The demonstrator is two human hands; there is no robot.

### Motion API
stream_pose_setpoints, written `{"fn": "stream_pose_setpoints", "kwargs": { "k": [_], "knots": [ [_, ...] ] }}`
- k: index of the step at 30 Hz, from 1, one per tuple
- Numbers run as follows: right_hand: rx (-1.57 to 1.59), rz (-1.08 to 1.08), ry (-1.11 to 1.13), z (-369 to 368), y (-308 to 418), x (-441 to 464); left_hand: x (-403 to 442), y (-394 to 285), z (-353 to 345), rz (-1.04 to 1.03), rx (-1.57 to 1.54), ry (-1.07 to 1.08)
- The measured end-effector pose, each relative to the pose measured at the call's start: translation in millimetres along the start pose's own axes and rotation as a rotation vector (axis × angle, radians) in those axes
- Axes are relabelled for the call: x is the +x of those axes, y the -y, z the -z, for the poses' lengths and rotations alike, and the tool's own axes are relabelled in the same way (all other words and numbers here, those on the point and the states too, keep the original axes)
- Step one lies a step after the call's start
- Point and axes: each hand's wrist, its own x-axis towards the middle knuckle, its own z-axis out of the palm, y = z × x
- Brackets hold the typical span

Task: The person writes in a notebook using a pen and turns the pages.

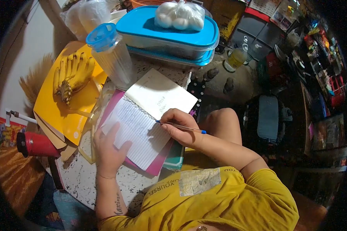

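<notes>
A spiral notebook lies open before me, its lined page partly filled with handwriting. The facing page is mostly blank with a few marks. My right hand pinches a clear ballpoint pen with blue ends, over the notebook near the spiral. Flat on the left edge of the lined page rests my left hand, fingers spread. Under the notebook shows a magenta cover, and a green book sticks out below it.
Bananas lie on a yellow envelope at left, by a red tumbler. Behind the notebook stands a blue-lidded pitcher. Blue-lidded containers carry a bag of eggs. A bottle stands on the floor at right.
</notes>
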Motion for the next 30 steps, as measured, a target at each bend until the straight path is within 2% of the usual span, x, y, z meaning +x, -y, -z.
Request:
{"fn": "stream_pose_setpoints", "kwargs": {
  "k": [30],
  "knots": [
    [-0.027,-0.011,-0.012,-0.1,5.0,0.6,-0.2,-5.2,2.8,0.022,-0.011,0.015]
  ]
}}
